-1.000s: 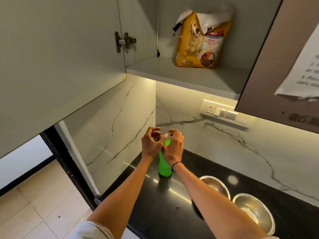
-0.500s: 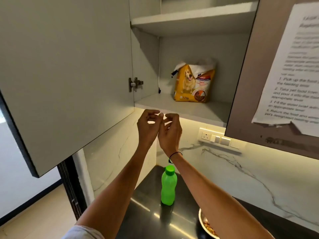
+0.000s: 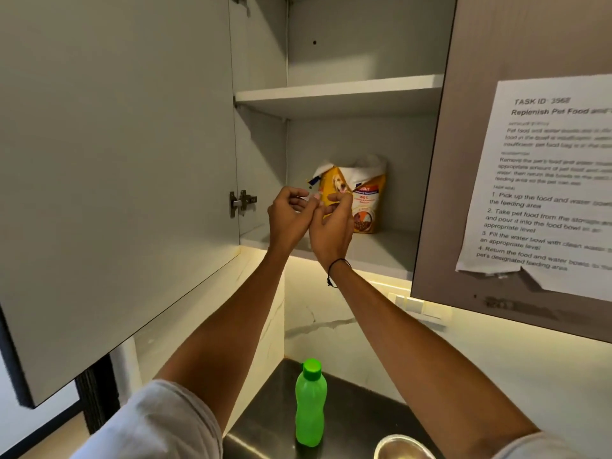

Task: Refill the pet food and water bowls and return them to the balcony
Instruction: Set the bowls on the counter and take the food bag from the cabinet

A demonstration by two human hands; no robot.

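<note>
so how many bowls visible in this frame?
1. A metal bowl sits on the dark counter at the bottom edge, right of the green bottle, partly cut off. Another may lie out of view.

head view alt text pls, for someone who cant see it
Both bare hands, left hand and right hand, are raised together in front of a yellow pet food bag standing on the lower shelf of an open wall cabinet. Below, a capped green bottle stands on the dark counter beside a metal bowl.

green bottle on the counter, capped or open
Capped: the green bottle stands upright on the dark counter with its lid seated on top.
</note>
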